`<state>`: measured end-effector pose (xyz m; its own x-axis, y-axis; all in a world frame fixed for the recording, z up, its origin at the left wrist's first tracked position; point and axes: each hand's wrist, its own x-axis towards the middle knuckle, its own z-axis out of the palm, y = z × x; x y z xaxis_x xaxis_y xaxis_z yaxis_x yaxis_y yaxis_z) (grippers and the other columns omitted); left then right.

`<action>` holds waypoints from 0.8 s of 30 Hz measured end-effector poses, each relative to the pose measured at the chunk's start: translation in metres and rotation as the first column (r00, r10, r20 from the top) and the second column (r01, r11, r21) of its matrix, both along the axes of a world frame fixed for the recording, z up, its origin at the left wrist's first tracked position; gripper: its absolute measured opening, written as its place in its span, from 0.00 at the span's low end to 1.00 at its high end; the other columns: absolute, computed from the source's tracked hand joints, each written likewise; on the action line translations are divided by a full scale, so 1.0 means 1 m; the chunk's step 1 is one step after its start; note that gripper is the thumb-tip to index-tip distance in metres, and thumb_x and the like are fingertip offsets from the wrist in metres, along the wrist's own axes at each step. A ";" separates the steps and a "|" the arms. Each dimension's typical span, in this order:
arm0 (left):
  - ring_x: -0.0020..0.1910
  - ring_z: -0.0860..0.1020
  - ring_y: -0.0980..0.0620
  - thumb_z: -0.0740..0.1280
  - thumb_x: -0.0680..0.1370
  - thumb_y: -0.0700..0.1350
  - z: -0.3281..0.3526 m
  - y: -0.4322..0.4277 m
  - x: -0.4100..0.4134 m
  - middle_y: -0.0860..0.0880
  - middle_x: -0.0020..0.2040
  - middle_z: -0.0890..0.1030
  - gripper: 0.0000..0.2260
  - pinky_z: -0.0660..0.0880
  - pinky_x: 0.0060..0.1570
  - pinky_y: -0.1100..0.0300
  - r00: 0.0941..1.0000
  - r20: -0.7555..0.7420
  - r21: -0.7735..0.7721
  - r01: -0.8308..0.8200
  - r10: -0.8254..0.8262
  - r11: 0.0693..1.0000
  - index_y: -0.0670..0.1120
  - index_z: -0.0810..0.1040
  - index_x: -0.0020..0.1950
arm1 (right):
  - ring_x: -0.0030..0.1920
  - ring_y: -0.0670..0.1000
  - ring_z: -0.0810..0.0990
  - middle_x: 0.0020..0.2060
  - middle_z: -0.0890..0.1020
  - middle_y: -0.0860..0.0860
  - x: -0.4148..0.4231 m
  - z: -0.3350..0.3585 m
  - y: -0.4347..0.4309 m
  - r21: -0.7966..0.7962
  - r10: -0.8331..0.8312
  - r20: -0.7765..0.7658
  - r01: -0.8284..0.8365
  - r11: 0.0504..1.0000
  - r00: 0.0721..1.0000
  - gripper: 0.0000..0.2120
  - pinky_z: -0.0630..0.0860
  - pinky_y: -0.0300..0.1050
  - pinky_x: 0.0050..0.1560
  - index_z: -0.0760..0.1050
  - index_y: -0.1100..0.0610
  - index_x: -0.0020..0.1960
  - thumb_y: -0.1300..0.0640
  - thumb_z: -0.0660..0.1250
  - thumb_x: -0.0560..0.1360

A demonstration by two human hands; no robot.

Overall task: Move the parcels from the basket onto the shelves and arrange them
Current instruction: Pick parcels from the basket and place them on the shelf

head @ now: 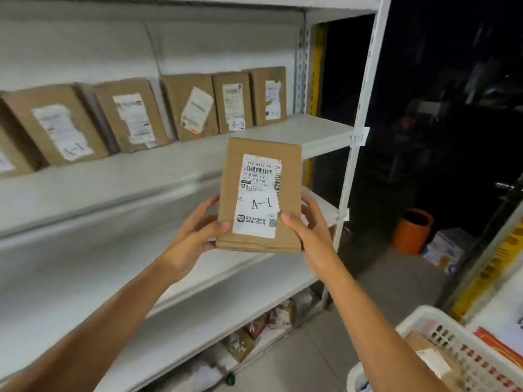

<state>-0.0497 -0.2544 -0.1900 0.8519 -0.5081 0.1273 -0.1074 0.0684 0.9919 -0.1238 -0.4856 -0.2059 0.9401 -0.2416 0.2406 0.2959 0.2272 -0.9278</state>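
1. Held parcel [259,193]: brown cardboard, upright in the air in front of the white shelf unit, label facing the cam, marked "A-1". It touches no board.
2. Left hand [195,230] grips its lower left edge, thumb on the front, fingers curled behind.
3. Right hand [308,230] grips the lower right edge the same way, thumb tip on the label corner.
4. Upper shelf [311,128] behind it: 6 brown parcels in a row, leaning on the back wall. The leftmost is cut by the frame edge. 1 reads "A-1" [53,123], 1 reads "A-2" [233,101]; the other labels are too blurred.
5. The shelf's right end, past the last parcel, is bare.
6. Front post [358,137] carries 1 paper tag, "A-1".
7. White basket [424,321] at bottom right, with 1 parcel [433,360] seen inside.
8. 1 orange bin [413,230] on the floor at right, well apart from the hands.
9. Lowest level: mixed packets [283,315], blurred, no count possible.
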 end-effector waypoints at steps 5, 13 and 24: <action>0.57 0.80 0.52 0.76 0.65 0.52 0.043 0.096 0.000 0.51 0.62 0.80 0.32 0.78 0.46 0.61 0.954 0.229 -0.123 -0.168 0.193 0.978 0.63 0.71 0.67 | 0.59 0.54 0.81 0.62 0.79 0.51 0.035 0.052 0.089 -0.035 0.107 0.173 -0.102 0.994 0.979 0.32 0.80 0.51 0.54 0.71 0.48 0.68 0.52 0.75 0.66; 0.59 0.79 0.44 0.74 0.65 0.51 0.076 0.227 -0.016 0.46 0.64 0.78 0.35 0.80 0.50 0.50 0.876 0.323 -0.152 -0.326 0.359 0.933 0.58 0.67 0.71 | 0.59 0.52 0.81 0.62 0.81 0.50 0.072 0.093 0.218 -0.141 0.312 0.265 -0.283 0.949 0.912 0.33 0.80 0.45 0.51 0.69 0.52 0.72 0.53 0.73 0.69; 0.67 0.74 0.51 0.75 0.62 0.65 0.090 0.340 -0.027 0.52 0.70 0.73 0.45 0.75 0.60 0.47 0.785 0.347 -0.040 -0.535 0.514 0.844 0.56 0.62 0.75 | 0.64 0.53 0.78 0.63 0.80 0.51 0.119 0.121 0.337 -0.285 0.554 0.232 -0.488 0.825 0.800 0.33 0.78 0.49 0.60 0.67 0.53 0.74 0.55 0.72 0.70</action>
